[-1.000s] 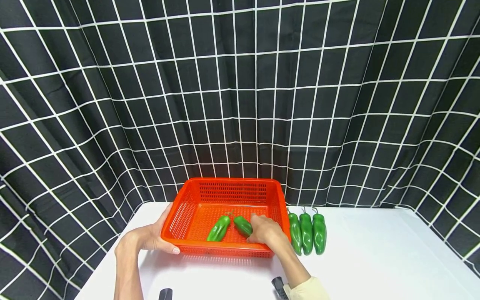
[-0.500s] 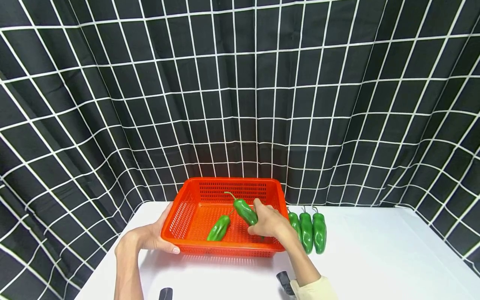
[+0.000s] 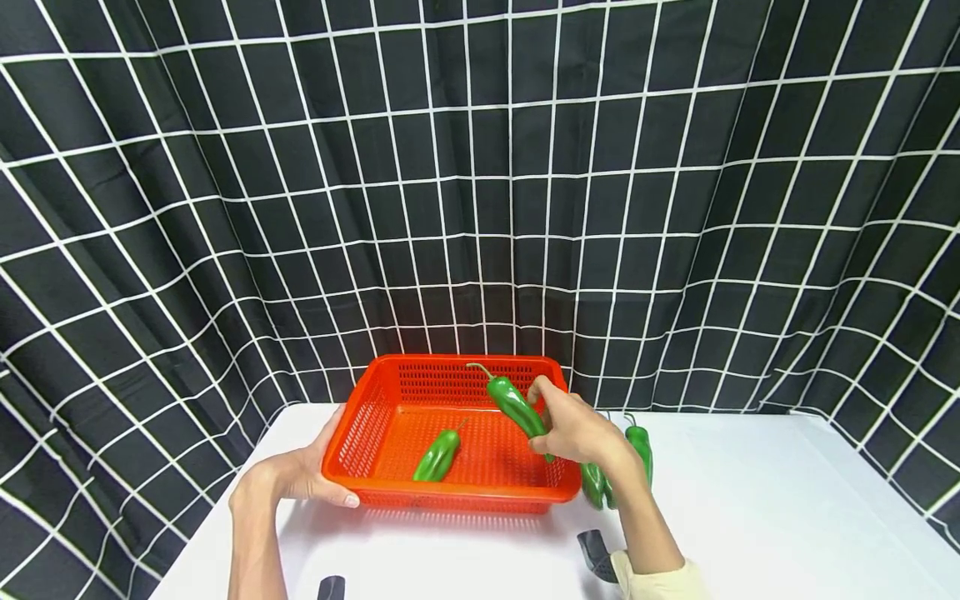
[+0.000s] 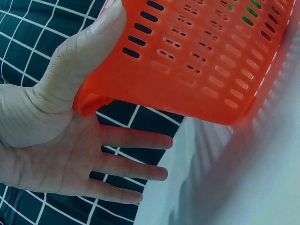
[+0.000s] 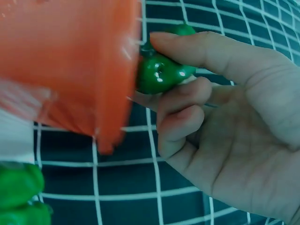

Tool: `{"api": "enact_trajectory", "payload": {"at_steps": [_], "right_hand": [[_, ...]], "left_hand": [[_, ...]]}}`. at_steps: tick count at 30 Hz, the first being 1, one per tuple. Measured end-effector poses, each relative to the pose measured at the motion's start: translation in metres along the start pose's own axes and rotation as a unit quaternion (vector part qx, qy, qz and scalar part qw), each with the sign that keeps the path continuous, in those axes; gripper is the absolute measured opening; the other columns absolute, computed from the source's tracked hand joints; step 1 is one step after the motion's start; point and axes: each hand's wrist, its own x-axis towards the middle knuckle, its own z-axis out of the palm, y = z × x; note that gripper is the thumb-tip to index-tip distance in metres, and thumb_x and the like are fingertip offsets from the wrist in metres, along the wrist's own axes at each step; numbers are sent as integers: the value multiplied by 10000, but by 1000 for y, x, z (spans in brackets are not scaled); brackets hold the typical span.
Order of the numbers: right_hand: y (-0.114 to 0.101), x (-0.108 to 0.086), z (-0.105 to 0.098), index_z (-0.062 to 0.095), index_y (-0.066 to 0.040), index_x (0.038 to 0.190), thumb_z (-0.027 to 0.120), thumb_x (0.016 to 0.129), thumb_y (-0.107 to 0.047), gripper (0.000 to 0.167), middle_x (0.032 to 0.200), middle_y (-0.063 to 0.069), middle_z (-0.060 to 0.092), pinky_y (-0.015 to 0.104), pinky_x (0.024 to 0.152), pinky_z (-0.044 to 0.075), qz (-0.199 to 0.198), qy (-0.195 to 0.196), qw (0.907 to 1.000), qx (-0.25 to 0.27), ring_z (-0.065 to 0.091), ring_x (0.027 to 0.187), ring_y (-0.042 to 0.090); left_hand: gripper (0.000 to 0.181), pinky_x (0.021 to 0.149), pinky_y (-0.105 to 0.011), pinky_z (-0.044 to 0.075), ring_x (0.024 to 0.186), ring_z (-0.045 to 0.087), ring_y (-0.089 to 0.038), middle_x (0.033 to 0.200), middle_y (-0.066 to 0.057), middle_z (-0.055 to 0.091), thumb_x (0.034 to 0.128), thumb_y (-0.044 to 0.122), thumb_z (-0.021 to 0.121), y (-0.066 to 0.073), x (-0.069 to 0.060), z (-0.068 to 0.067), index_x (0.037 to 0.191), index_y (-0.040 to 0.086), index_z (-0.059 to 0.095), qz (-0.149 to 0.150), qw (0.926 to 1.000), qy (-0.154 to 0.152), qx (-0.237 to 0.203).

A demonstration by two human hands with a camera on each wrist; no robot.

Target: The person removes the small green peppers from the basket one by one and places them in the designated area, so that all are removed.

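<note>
A green pepper [image 3: 515, 403] with a curved stem is pinched between the thumb and fingers of my right hand [image 3: 576, 423]. It is held at a slant above the right side of a red perforated plastic basket [image 3: 450, 492]. In the right wrist view, the pepper's [image 5: 159, 75] lower end shows at my fingertips, beside the basket wall. My left hand [image 3: 303, 475] holds the basket's front left corner, with the thumb along the front. In the left wrist view, several fingers of this hand [image 4: 61, 145] stretch out straight below the rim. Another green pepper [image 3: 438, 456] lies inside the basket.
To the right of the basket, more green peppers [image 3: 640, 450] lie side by side on the white table [image 3: 750, 500], partly hidden by my right forearm. A black curtain with white grid lines [image 3: 480, 208] stands behind the table.
My right hand has lifted one pepper off the basket floor and carried it up and to the right, towards the basket's right rim. The left hand and basket have stayed put.
</note>
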Motion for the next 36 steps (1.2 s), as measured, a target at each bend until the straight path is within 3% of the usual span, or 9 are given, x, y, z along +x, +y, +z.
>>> {"api": "enact_trajectory", "payload": {"at_steps": [7,12,24,31,36], "right_hand": [[16,-16,-27,516,-64,1245,867,797,-55,569,857,79,661,320,652,483,-76,-94,9999,40,600,767,184],[29,-30,-45,503,-27,1282,878,794,-63,617,834,97,637,333,619,522,70,-59,9998,168,601,707,185],[86,-52,-73,463,109,1358,859,815,-93,702,876,171,684,349,599,515,1359,267,9901,-232,613,681,225],[117,-56,-72,374,147,1393,814,844,-72,737,847,173,634,313,640,521,2150,87,9765,-145,609,671,196],[137,-56,-66,347,139,1372,790,853,-47,707,950,215,578,251,641,529,2565,-46,9663,205,620,695,160]], "left_hand": [[1502,1055,-605,509,1212,614,-308,1597,-227,425,654,540,958,1,0,0,1674,155,-76,-49,10000,11,20],[1509,1070,-632,490,1253,588,-347,1640,-255,345,662,531,959,1,0,-1,1670,129,-91,0,10000,15,-8],[1519,1068,-633,496,1250,596,-344,1634,-259,354,656,540,959,-1,1,1,1667,115,-92,10,10000,24,9],[1514,1080,-636,483,1292,567,-366,1664,-255,298,664,536,955,-1,0,0,1669,118,-97,45,10000,10,-16],[1517,1077,-631,486,1287,575,-360,1661,-248,311,659,547,954,0,-1,0,1672,130,-95,15,10000,15,-26]]}}
